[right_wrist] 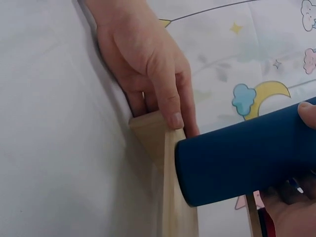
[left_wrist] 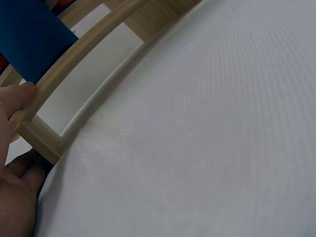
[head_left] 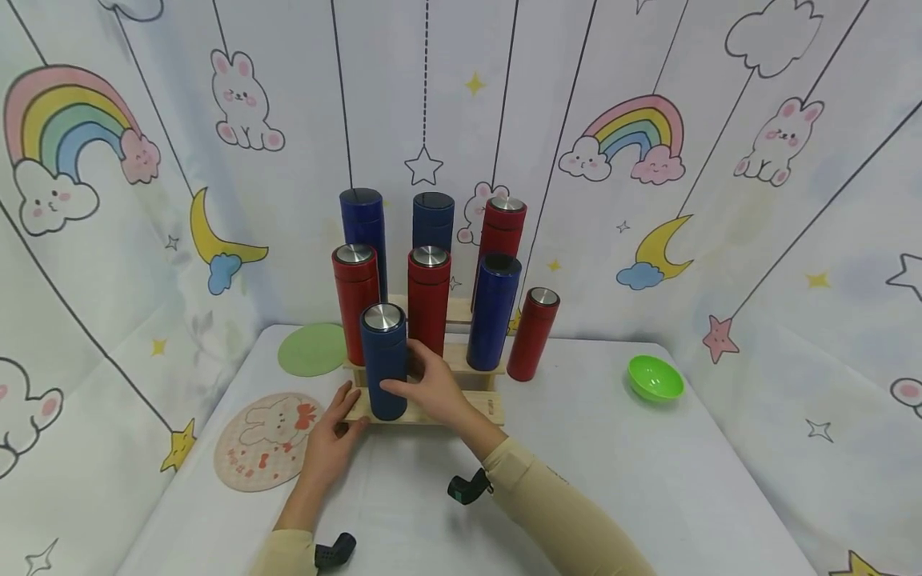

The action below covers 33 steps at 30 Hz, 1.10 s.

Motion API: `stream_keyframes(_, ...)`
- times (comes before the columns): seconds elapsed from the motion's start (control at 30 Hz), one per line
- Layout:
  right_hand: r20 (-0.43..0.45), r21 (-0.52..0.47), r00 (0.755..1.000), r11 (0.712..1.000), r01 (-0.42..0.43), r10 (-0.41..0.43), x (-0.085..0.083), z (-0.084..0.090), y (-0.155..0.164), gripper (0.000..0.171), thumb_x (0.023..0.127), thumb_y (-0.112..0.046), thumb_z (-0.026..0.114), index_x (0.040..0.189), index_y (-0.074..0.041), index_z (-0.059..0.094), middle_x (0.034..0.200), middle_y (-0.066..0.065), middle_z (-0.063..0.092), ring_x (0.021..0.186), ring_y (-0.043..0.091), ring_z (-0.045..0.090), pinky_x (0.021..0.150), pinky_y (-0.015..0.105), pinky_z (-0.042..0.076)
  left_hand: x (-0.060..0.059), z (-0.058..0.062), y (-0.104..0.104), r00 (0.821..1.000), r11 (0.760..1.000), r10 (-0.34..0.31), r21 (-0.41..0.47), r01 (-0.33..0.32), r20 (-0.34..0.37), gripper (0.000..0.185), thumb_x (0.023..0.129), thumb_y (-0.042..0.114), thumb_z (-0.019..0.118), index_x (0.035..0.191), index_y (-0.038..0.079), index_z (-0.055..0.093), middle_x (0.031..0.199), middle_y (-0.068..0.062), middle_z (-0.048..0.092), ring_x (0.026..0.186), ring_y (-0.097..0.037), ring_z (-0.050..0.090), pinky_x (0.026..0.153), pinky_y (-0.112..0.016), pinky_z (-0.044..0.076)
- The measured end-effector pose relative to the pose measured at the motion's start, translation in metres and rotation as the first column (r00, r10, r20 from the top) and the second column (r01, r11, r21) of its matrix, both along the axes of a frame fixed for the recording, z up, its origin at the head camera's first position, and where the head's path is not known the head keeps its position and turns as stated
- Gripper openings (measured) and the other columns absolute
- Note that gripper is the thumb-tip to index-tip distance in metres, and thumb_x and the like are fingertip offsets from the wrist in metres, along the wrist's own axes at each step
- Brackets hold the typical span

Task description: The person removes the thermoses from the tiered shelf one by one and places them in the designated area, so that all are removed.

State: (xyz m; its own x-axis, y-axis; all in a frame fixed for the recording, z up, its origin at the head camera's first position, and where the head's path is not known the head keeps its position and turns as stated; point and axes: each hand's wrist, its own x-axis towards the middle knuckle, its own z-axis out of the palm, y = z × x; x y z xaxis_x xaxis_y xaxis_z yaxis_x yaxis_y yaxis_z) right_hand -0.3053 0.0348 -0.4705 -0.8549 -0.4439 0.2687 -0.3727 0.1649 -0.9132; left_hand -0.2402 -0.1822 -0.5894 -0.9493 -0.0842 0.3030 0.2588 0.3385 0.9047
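The right hand curls its fingers and thumb around the dark blue cylindrical metal flask with a silver lid, which stands upright on the front step of the tiered pale wooden rack. The left hand holds the rack's front left corner, thumb pressed on top, fingers tucked beside it. Just beyond the right fingers stand red and blue flasks.

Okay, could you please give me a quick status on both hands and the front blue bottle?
Right hand grips blue bottle, upright on wooden rack front step. Left hand holds rack's left corner. Red bottle stands close behind.
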Motion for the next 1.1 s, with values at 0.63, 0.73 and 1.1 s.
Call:
stream_keyframes(0.63,0.001,-0.006,1.000,1.000,0.011,-0.011,0.003,0.002,0.002,0.069,0.093,-0.017,0.090,0.154,-0.015,0.057,0.143,0.004,0.068,0.132,0.020,0.065,0.112,0.039,0.052,0.000,0.002,0.000,1.000,1.000,-0.005,0.012,0.005,0.021,0.059,0.107,0.015,0.072,0.160,0.001,0.051,0.175,-0.011,0.033,0.158,-0.036,0.034,0.101,-0.002,0.037)
stream_keyframes(0.73,0.007,-0.003,1.000,1.000,0.013,-0.013,0.004,0.004,0.004,0.069,0.093,-0.017,0.090,0.153,-0.016,0.057,0.144,0.004,0.068,0.133,0.020,0.064,0.112,0.039,0.052,0.000,0.002,0.001,1.000,1.000,-0.009,0.016,0.009,0.012,0.059,0.107,0.015,0.072,0.160,0.001,0.052,0.175,-0.013,0.034,0.158,-0.037,0.034,0.100,-0.001,0.036)
stream_keyframes(1.1,0.011,0.012,1.000,1.000,0.021,-0.021,0.009,0.007,0.010,0.070,0.091,-0.020,0.091,0.153,-0.018,0.058,0.143,0.003,0.068,0.134,0.021,0.064,0.113,0.042,0.051,0.001,0.003,0.000,1.000,1.000,-0.006,0.010,0.006,0.010,0.058,0.105,0.011,0.074,0.159,0.000,0.053,0.174,-0.015,0.035,0.156,-0.039,0.036,0.098,0.000,0.036)
